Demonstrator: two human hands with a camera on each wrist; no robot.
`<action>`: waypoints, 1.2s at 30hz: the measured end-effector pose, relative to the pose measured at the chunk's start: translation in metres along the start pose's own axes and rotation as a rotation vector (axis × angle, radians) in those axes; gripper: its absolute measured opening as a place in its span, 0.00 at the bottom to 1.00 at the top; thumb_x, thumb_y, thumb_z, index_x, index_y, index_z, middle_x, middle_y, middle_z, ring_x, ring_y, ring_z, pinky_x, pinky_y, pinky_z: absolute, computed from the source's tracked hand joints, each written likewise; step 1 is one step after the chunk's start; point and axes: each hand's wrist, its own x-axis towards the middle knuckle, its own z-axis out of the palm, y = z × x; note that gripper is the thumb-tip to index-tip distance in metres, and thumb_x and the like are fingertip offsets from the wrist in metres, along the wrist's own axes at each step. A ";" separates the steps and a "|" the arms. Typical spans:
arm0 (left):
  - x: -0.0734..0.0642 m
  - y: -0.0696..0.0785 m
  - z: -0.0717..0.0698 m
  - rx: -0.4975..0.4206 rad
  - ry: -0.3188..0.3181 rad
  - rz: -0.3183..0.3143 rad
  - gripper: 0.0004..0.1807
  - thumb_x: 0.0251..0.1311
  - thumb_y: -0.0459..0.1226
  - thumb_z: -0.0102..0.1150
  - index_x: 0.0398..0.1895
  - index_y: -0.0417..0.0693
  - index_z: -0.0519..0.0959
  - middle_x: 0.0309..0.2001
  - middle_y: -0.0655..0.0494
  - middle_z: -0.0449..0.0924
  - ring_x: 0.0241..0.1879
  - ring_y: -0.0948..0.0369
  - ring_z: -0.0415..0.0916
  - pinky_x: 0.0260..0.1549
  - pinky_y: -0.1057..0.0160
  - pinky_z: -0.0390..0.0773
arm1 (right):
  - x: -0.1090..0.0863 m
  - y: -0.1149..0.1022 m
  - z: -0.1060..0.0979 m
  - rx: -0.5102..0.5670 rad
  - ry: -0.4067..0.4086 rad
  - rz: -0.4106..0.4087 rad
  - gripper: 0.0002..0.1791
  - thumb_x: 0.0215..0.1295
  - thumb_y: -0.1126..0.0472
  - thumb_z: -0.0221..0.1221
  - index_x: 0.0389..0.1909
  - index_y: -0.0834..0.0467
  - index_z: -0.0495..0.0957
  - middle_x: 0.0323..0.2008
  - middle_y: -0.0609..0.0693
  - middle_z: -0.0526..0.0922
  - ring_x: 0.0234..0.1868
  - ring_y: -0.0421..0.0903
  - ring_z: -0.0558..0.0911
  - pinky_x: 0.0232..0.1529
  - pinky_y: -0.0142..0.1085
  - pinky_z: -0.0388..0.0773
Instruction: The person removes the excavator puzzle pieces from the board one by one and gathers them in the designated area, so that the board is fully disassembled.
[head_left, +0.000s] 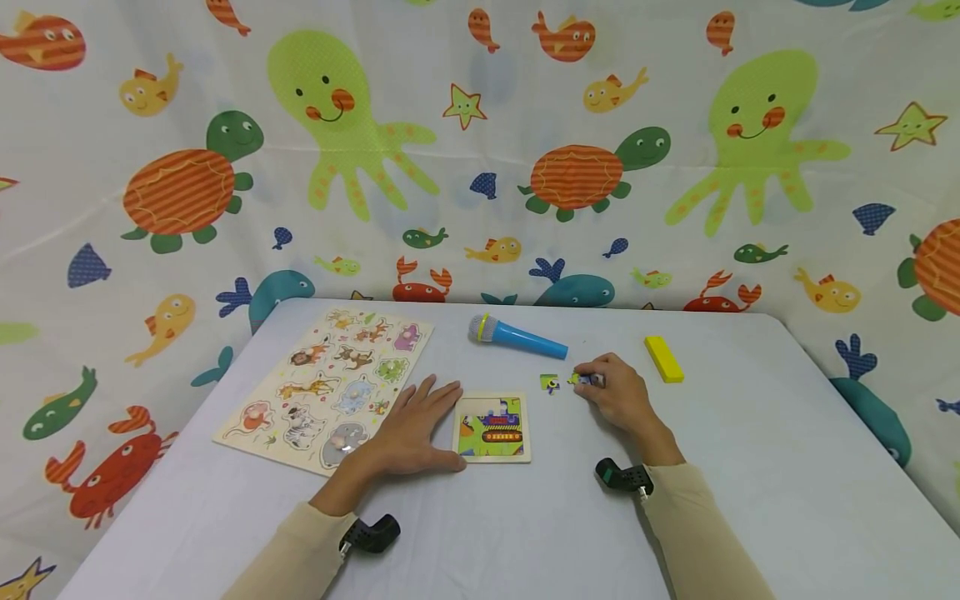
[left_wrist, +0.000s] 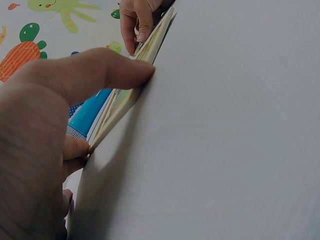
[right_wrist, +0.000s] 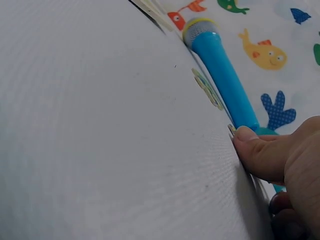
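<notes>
A small square wooden puzzle [head_left: 491,427] with a tracked vehicle picture lies in a pale frame. My left hand [head_left: 416,433] spreads its fingers along the frame's left side, the thumb at the near corner and a fingertip at the far one. My right hand [head_left: 621,393] pinches a small puzzle piece [head_left: 574,379] low over the table, right of the frame; its fingers partly hide the piece. In the right wrist view the thumb [right_wrist: 250,145] presses on its edge. Another loose puzzle piece [head_left: 550,383], green and purple, lies between the frame and my right hand.
A large animal puzzle board [head_left: 273,429] lies at the left, partly under my left hand and forearm. Behind the small puzzle is a blue toy microphone [head_left: 528,340]. A yellow block [head_left: 663,360] sits to the right. A sea-animal cloth hangs behind the white table.
</notes>
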 end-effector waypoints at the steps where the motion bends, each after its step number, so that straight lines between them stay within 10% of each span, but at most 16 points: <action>1: 0.000 0.000 0.000 0.000 0.000 0.001 0.58 0.45 0.61 0.69 0.80 0.54 0.57 0.81 0.58 0.53 0.81 0.49 0.36 0.78 0.43 0.36 | 0.000 0.000 0.000 -0.001 -0.001 0.002 0.18 0.66 0.58 0.68 0.55 0.56 0.85 0.51 0.54 0.79 0.44 0.52 0.75 0.44 0.42 0.70; 36: 0.000 -0.001 0.000 0.009 -0.002 -0.003 0.58 0.46 0.62 0.69 0.81 0.55 0.57 0.81 0.60 0.52 0.82 0.50 0.36 0.78 0.45 0.35 | -0.001 -0.002 0.001 0.045 0.009 0.068 0.17 0.65 0.58 0.68 0.54 0.55 0.84 0.52 0.53 0.79 0.43 0.51 0.74 0.43 0.40 0.71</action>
